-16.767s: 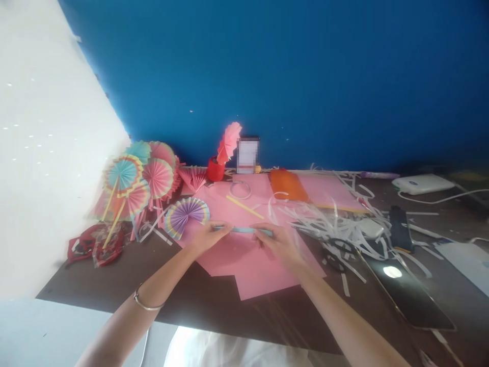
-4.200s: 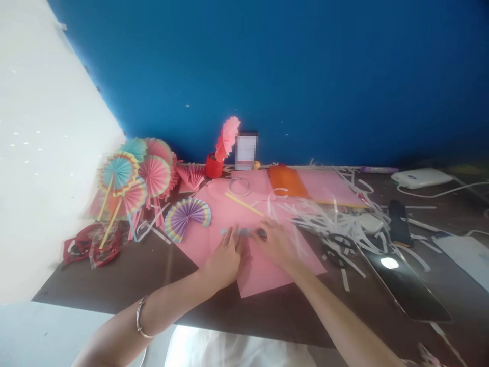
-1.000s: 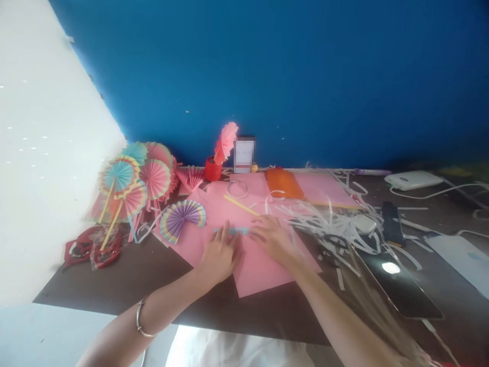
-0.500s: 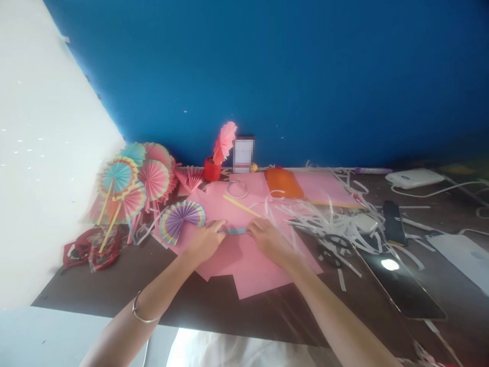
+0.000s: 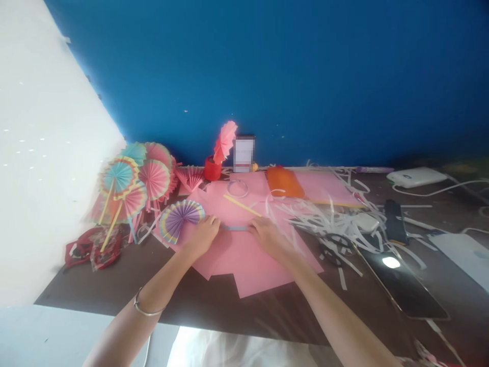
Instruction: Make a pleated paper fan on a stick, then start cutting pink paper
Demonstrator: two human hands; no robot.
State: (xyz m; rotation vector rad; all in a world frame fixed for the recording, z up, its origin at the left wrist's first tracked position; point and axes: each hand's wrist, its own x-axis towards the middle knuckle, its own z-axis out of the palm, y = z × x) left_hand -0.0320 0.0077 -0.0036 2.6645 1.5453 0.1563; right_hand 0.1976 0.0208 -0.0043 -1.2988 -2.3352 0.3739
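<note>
A narrow blue paper strip [image 5: 236, 228] lies level over the pink paper sheets [image 5: 240, 260]. My left hand [image 5: 205, 235] has its fingers closed at the strip's left end, and my right hand [image 5: 266, 237] pinches the right end. The fingers hide both ends of the strip. Close to my left hand rests a purple pleated paper fan [image 5: 181, 220] with a yellow and blue edge. Beyond my right hand, a thin yellow strip [image 5: 241, 205] lies slanted on the pink sheets, with a ring-shaped bangle [image 5: 237, 189] behind it.
Finished paper fans on sticks [image 5: 116, 178] stand at the left, above a red item in clear wrapping [image 5: 107, 247]. White paper scraps [image 5: 324, 216] cover the right side, near a phone [image 5: 405, 285]. An orange packet [image 5: 284, 182] and a red pot [image 5: 212, 168] are at the back.
My left hand has shifted slightly up and left, and more of the blue strip shows between the hands. The right hand stays nearly in place.
</note>
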